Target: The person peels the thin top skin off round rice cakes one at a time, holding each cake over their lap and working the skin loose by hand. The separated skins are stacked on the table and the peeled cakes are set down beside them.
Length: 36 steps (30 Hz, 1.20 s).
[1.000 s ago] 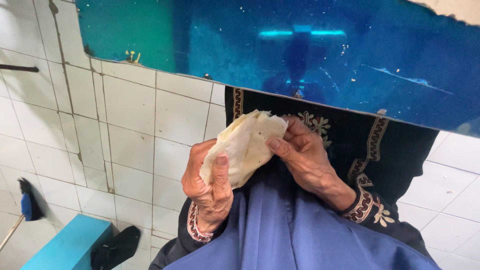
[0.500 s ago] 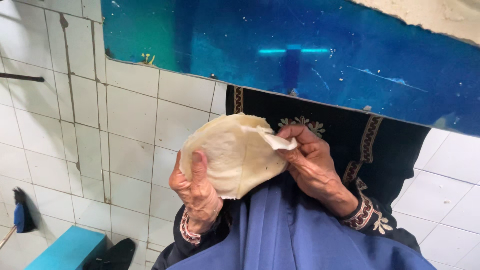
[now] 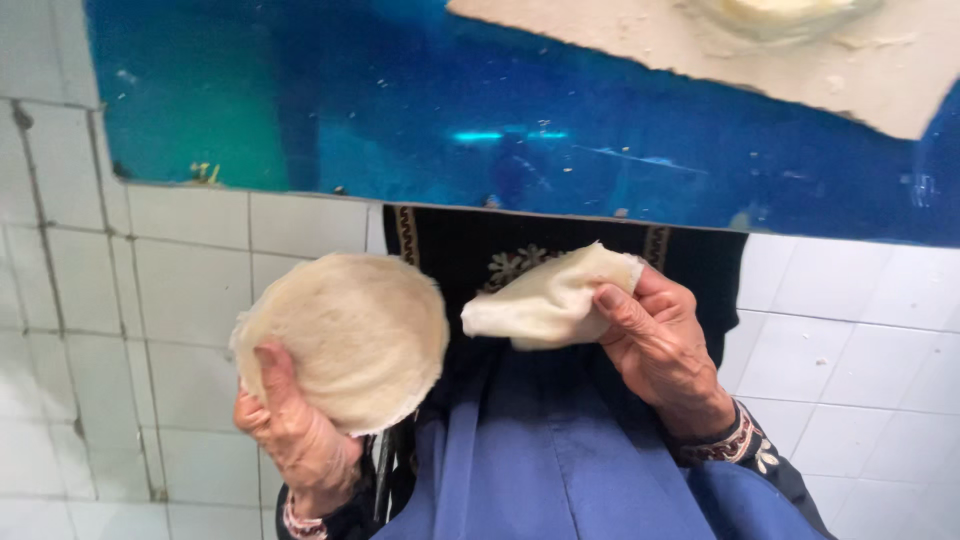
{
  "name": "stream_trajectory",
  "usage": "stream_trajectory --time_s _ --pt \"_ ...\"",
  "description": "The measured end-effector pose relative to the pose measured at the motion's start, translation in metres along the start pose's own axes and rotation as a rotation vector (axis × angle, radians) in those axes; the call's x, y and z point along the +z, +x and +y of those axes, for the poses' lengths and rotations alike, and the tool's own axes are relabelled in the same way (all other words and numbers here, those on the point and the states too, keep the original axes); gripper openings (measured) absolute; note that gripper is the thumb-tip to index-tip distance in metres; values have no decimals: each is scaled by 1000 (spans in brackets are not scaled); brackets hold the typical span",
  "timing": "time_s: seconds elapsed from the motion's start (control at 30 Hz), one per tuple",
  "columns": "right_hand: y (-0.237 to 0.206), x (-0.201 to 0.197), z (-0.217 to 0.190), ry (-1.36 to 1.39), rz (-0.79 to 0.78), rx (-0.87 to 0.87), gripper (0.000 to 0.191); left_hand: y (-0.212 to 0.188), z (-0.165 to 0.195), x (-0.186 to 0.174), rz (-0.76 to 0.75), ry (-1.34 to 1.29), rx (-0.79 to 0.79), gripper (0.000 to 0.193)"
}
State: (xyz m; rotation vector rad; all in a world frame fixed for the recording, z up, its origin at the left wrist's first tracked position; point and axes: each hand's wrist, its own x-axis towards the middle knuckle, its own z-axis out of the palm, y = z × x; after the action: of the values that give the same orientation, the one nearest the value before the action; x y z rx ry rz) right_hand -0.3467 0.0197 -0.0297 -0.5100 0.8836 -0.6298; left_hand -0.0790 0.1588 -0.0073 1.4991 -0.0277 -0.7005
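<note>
Glossy blue tabletop (image 3: 420,110) fills the top of the view; everything else is placed from its near edge. White tiled floor (image 3: 180,280) lies below that edge, and the person's blue apron (image 3: 540,460) over a black embroidered garment (image 3: 470,250) sits directly under its middle. A pale floured board (image 3: 800,60) rests on the tabletop's far right corner. Below the edge, left side: round flat off-white bread disc (image 3: 345,335), left hand (image 3: 295,440) gripping its lower rim, thumb across the face, likely to keep it flat. Below the edge, centre-right: thinner folded pale sheet (image 3: 545,300), pinched by the right hand (image 3: 665,350), fingers closed on one end. The two pieces are held apart, not touching.
</note>
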Motion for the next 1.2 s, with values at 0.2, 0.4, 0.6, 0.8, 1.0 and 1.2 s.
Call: stream_trajectory --time_s 0.2,0.4,0.6,0.8,1.0,1.2 --pt "-49 -12 -62 -349 145 -277 29 6 -20 -1 -14 16 -189 44" --pt "-81 13 -147 -982 396 -555 25 15 -82 41 -322 -9 -513 42" --pt "-51 55 -224 -979 336 -557 30 27 -115 85 -590 12 -606 39" --pt "35 66 -258 -718 77 -604 33 42 -105 90 -654 -49 -615 36" --pt "152 47 -237 -403 69 -547 25 49 -93 82 -675 -58 -555 35" --pt "154 38 -229 -502 167 -456 32 61 -100 77 -676 -116 -613 33"
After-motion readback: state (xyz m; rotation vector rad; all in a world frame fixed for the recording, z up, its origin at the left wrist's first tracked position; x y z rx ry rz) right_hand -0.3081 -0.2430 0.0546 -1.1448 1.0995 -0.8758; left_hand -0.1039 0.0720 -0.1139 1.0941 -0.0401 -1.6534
